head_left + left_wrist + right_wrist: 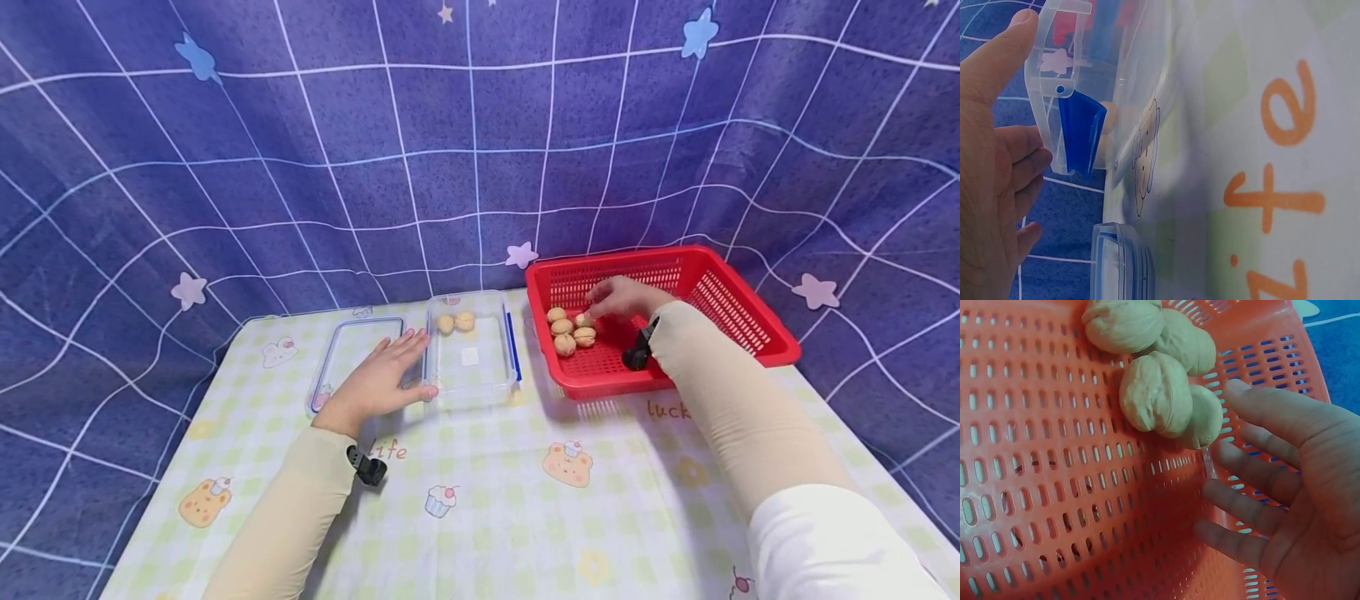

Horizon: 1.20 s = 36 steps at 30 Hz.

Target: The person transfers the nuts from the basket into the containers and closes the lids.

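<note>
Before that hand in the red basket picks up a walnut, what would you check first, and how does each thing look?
1. Right hand free: ok, fingers open, holding nothing.
2. Walnuts in reach: ok, clustered beside the fingertips in the red basket.
3. Clear container uncovered: ok, its lid lies beside it.
4. Container steadied: ok, left hand rests against its side.
5. Room inside: ok, only two walnuts there.

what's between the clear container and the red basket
Only bare tablecloth between the clear container and red basket, as the head view shows.
</note>
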### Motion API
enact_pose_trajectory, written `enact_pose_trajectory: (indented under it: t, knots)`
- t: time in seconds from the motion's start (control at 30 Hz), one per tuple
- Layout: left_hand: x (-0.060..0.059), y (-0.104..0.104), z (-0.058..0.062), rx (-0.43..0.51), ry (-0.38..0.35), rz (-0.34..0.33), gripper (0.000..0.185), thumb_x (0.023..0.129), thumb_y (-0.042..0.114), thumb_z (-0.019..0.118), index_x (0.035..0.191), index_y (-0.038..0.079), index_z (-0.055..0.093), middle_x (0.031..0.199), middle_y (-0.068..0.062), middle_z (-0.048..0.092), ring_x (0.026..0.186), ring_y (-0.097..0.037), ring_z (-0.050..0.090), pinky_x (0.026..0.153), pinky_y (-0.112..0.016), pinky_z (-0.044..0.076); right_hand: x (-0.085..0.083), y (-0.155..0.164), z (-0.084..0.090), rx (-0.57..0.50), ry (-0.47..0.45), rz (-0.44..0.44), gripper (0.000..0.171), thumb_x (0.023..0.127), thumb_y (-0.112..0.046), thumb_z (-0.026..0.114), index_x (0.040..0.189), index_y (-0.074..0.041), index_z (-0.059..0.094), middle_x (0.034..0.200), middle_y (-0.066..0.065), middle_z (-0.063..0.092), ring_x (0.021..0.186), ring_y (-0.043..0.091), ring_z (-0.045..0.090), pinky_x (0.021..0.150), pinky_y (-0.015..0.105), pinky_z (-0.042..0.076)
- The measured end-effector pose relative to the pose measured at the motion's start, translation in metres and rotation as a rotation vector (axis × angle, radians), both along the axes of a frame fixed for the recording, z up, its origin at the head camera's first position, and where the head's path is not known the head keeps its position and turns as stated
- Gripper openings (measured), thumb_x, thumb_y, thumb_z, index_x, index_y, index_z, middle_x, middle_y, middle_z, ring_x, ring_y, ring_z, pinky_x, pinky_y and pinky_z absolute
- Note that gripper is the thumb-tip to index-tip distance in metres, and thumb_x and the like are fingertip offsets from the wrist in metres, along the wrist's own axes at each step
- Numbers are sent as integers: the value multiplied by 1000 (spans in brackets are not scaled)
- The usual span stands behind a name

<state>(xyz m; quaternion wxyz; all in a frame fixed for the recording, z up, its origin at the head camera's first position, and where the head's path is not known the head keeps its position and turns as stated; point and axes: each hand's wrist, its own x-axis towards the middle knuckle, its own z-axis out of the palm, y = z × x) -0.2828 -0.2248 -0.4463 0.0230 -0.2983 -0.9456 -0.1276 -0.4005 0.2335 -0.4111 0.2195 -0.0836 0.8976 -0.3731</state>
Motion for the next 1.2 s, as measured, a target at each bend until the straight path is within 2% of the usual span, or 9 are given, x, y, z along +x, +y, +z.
enact_pose_trajectory:
  t: [0.23, 0.4, 0.57, 0.73, 0.87, 1.07, 1.2]
  knots:
    - [-1, -1, 0, -10, 4, -3, 97, 92, 66, 59, 160, 5, 27, 165, -13, 27, 154, -33, 20, 124, -55, 8, 2, -2, -1, 36, 0, 41, 55, 93, -20, 72, 137, 7, 54, 128, 22, 60, 107, 29, 56, 97, 52, 51]
    - [-1, -1, 1, -14, -7, 1, 97, 92, 66, 59, 160, 6, 26, 165, -13, 26, 154, -32, 19, 125, -54, 7, 3, -2, -1, 55, 16, 103, 48, 92, -16, 73, 132, 7, 59, 127, 22, 62, 106, 27, 55, 99, 45, 50]
    - [0, -1, 1, -12, -14, 2, 97, 92, 67, 59, 161, 8, 25, 166, -12, 26, 154, -31, 19, 125, -53, 7, 2, -2, -1, 120, 107, 180, 41, 90, -12, 75, 122, 10, 65, 109, 16, 71, 92, 19, 58, 84, 32, 50]
    - [-1, -1, -1, -5, -9, 5, 96, 92, 64, 61, 160, 7, 26, 166, -11, 26, 153, -32, 21, 125, -53, 9, 1, -2, -3, 153, 158, 221, 33, 90, -10, 74, 115, 9, 69, 97, 9, 73, 86, 13, 59, 80, 27, 48]
    - [-2, -1, -1, -1, -18, 6, 96, 92, 64, 61, 160, 6, 27, 166, -10, 25, 154, -31, 20, 125, -53, 9, -1, -2, -4, 154, 164, 223, 31, 90, -12, 74, 113, 8, 70, 95, 8, 73, 84, 14, 58, 79, 27, 48]
    - [-3, -1, -1, -9, -24, 7, 97, 91, 68, 59, 161, 8, 25, 166, -8, 23, 155, -28, 17, 125, -53, 8, -7, 2, -5, 149, 173, 210, 28, 90, -16, 75, 109, 4, 71, 87, 1, 69, 78, 14, 54, 69, 26, 47]
    - [-4, -1, -2, -6, -16, 4, 98, 91, 68, 59, 160, 6, 27, 166, -10, 25, 154, -32, 20, 125, -54, 9, -12, 5, -4, 131, 158, 183, 31, 90, -18, 76, 111, 3, 71, 93, 4, 71, 80, 15, 57, 70, 29, 50]
